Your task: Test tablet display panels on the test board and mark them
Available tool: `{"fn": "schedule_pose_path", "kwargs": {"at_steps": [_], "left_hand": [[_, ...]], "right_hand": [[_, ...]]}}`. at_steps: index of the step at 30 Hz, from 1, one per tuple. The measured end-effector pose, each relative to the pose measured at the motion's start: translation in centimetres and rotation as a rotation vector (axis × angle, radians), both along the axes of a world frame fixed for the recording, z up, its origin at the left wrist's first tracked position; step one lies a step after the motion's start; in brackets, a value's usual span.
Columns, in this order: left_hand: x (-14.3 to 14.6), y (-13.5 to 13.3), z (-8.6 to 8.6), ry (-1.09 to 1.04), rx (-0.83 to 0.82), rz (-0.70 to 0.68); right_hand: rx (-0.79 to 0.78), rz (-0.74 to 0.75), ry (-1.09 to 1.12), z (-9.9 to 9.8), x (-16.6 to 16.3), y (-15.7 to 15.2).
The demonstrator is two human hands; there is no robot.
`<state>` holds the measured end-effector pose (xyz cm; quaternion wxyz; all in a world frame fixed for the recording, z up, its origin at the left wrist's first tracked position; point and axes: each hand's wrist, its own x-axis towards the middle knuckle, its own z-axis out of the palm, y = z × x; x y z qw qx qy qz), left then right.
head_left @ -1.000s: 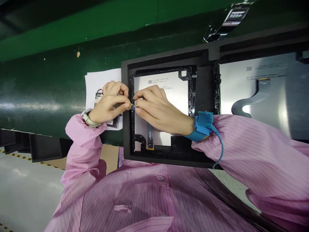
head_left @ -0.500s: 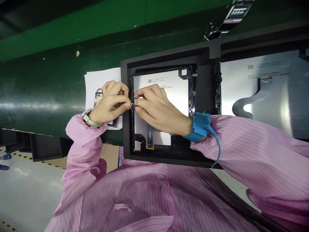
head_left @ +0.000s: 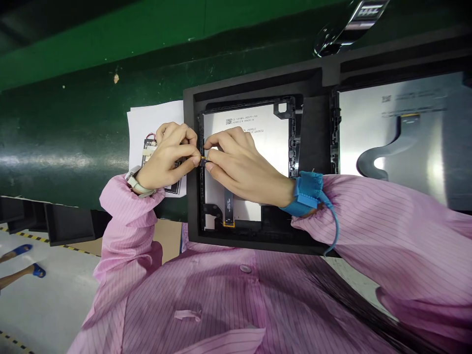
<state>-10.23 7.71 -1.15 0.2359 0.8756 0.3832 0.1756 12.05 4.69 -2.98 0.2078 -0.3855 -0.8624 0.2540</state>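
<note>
My left hand (head_left: 167,155) and my right hand (head_left: 239,164) meet at the left edge of a black-framed display panel (head_left: 265,137) that lies face down in a black foam tray (head_left: 191,226). Both hands pinch a small gold-tipped flex cable connector (head_left: 202,160) between thumb and forefinger. A dark flex cable (head_left: 228,204) runs down the panel's silver back to its lower edge. A small circuit board with red wires (head_left: 149,145) lies on white paper (head_left: 147,120) under my left hand. My right wrist wears a blue strap (head_left: 308,191) with a cord.
A second panel with a grey flex cable (head_left: 387,147) sits in the tray's right bay. A green conveyor surface (head_left: 73,128) stretches left. A black labelled device (head_left: 350,27) lies at the top right. Another person's feet in blue shoes (head_left: 31,268) show on the floor at lower left.
My hands stay pinched on the connector and barely shift. The view has drifted slightly. Another person's feet have come into view at lower left.
</note>
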Motion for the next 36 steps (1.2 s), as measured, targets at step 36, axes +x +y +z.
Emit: {"fn": "schedule_pose_path", "kwargs": {"at_steps": [36], "left_hand": [[-0.37,0.18,-0.48,0.019,0.030,-0.039]], "right_hand": [[-0.001,0.015,0.038,-0.28,0.28,0.05]]}}
